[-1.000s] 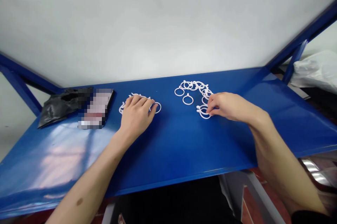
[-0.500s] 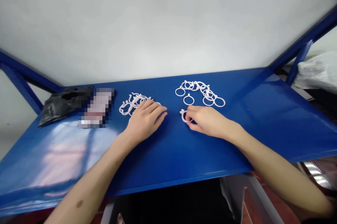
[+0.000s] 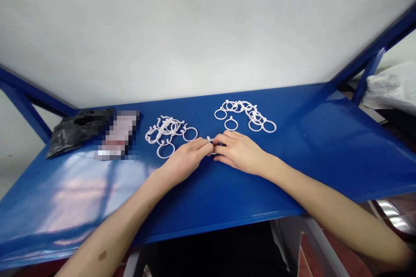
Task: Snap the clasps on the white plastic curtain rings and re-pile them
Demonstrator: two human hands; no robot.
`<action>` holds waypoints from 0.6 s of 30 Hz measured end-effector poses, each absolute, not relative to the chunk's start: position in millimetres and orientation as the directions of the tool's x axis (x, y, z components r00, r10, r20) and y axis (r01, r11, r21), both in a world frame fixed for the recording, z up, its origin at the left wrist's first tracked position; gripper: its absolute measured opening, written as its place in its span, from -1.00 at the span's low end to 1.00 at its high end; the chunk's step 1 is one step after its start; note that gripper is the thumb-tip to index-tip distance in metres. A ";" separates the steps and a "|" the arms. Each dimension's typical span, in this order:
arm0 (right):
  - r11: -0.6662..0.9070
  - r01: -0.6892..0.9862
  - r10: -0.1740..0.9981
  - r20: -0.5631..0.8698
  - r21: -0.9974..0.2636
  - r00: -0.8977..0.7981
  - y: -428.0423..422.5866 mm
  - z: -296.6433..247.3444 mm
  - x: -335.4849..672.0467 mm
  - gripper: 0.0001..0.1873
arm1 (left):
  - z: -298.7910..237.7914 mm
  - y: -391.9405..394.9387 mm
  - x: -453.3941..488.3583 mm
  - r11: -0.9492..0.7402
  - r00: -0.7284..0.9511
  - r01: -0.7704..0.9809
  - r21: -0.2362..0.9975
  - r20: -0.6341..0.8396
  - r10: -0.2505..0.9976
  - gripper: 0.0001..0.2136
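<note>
My left hand [image 3: 187,156] and my right hand [image 3: 238,151] meet over the middle of the blue table. Between their fingertips is a white plastic ring [image 3: 209,139] with small knobbed ends, like a shower curtain ring. Both hands pinch it, and the fingers cover much of it. Beside my left hand lies a tangled pile of similar rings [image 3: 169,127], several with their ends apart. Beyond my right hand, several more rings [image 3: 256,117] lie in a loose, partly overlapping group, their ends together in small knobs.
On the left of the blue table [image 3: 208,199] lie a black plastic bag [image 3: 73,131] and a blurred-out flat item [image 3: 120,131]. A pale wall [image 3: 208,30] rises behind the table. Blue frame bars [image 3: 368,79] stand at both sides, with a clear plastic bag [image 3: 393,88] beyond the right one.
My left hand has moved right from the pile and now grips the ring with my right hand. My right hand has shifted left with that ring. More of the left pile shows.
</note>
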State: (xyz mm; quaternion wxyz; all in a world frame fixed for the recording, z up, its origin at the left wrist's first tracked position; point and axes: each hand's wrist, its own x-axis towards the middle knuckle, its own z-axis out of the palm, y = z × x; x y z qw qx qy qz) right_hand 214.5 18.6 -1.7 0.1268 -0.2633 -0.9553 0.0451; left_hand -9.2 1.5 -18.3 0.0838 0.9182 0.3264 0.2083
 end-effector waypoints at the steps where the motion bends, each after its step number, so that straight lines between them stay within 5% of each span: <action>1: 0.869 0.475 0.494 0.221 -0.138 -0.841 19.8 -0.4 215.4 -0.84 | -17.3 1.6 -9.8 -0.781 0.709 0.562 0.275 0.326 0.625 -0.78; 11: 0.873 0.448 0.483 0.215 -0.191 -0.849 29.7 -7.8 214.9 -0.86 | -17.7 7.3 -17.2 -0.796 0.735 0.549 0.255 0.307 0.605 -0.72; 18: 0.876 0.475 0.480 0.251 -0.084 -0.841 27.1 -10.6 211.1 -0.75 | -11.9 5.2 -14.0 -0.810 0.734 0.557 0.181 0.348 0.583 -0.78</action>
